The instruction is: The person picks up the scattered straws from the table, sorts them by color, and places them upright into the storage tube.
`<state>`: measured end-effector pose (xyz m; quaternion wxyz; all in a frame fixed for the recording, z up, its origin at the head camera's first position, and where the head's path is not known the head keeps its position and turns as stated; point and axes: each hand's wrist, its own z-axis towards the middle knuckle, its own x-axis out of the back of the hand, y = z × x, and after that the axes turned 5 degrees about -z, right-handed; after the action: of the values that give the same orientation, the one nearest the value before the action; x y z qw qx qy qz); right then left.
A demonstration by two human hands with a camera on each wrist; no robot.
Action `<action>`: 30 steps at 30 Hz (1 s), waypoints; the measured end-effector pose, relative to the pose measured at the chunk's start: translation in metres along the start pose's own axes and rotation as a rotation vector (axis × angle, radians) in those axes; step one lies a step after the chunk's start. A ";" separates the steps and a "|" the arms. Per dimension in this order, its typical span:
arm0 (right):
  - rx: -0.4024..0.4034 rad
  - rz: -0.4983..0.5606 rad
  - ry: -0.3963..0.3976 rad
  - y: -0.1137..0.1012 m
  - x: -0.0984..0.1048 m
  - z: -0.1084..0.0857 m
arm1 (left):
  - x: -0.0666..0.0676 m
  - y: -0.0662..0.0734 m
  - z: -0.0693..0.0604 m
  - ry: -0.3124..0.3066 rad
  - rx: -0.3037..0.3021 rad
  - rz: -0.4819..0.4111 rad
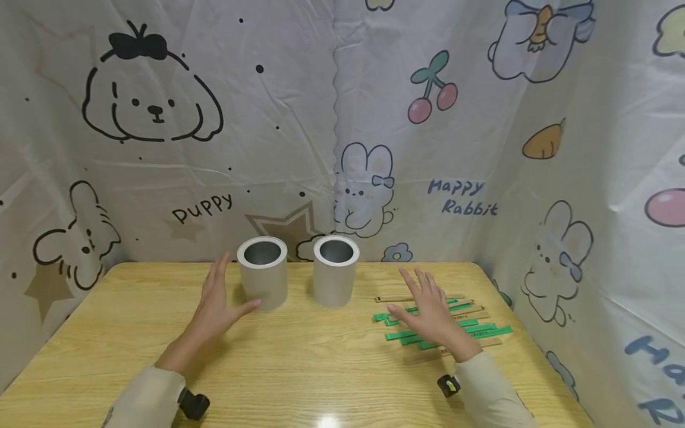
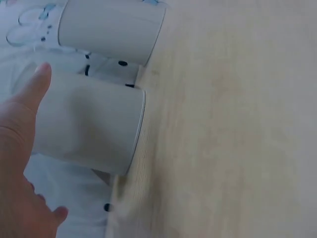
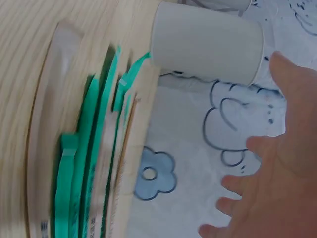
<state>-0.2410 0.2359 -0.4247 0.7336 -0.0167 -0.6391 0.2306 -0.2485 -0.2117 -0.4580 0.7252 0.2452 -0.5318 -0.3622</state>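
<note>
Two cream cylindrical canisters with white rims and open tops stand upright side by side at the table's back, the left canister [image 1: 264, 286] and the right canister [image 1: 334, 286]. My left hand [image 1: 215, 306] is beside the left canister with straight, spread fingers; its thumb is in front of the wall, and whether it touches I cannot tell. Over a loose spread of slim green packets [image 3: 64, 193] and brown packets [image 3: 47, 124], my right hand [image 1: 428, 310] hovers with fingers spread, holding nothing. It partly hides the packets in the head view.
The wooden table [image 1: 299, 368] reaches a patterned cloth curtain [image 1: 299, 148] at the back and sides. A small black device [image 1: 194, 404] is on the left wrist, another black device [image 1: 448, 385] on the right.
</note>
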 end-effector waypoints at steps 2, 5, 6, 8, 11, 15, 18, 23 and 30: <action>0.022 0.022 -0.026 0.010 0.003 0.003 | -0.002 -0.002 0.009 -0.044 0.041 -0.085; 0.048 0.082 -0.083 0.026 0.007 0.011 | -0.006 -0.007 0.021 -0.083 0.056 -0.193; 0.048 0.113 -0.109 0.031 0.007 0.014 | -0.008 -0.008 0.024 -0.095 0.062 -0.220; 0.041 0.183 -0.168 0.042 0.007 0.022 | -0.010 -0.012 0.029 -0.114 0.067 -0.270; -0.001 0.267 -0.246 0.059 0.005 0.033 | -0.015 -0.016 0.034 -0.137 0.074 -0.332; -0.057 0.319 -0.301 0.076 0.004 0.040 | -0.020 -0.015 0.040 -0.143 0.075 -0.401; -0.061 0.323 -0.310 0.085 0.002 0.044 | -0.023 -0.016 0.044 -0.141 0.083 -0.437; -0.037 0.333 -0.308 0.096 -0.004 0.050 | -0.025 -0.018 0.047 -0.152 0.123 -0.455; -0.052 0.328 -0.296 0.100 -0.010 0.052 | -0.027 -0.023 0.048 -0.170 0.140 -0.488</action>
<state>-0.3226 0.3080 -0.4565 0.5836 -0.1053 -0.7343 0.3303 -0.3047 -0.2031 -0.4759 0.5503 0.3846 -0.5397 -0.5079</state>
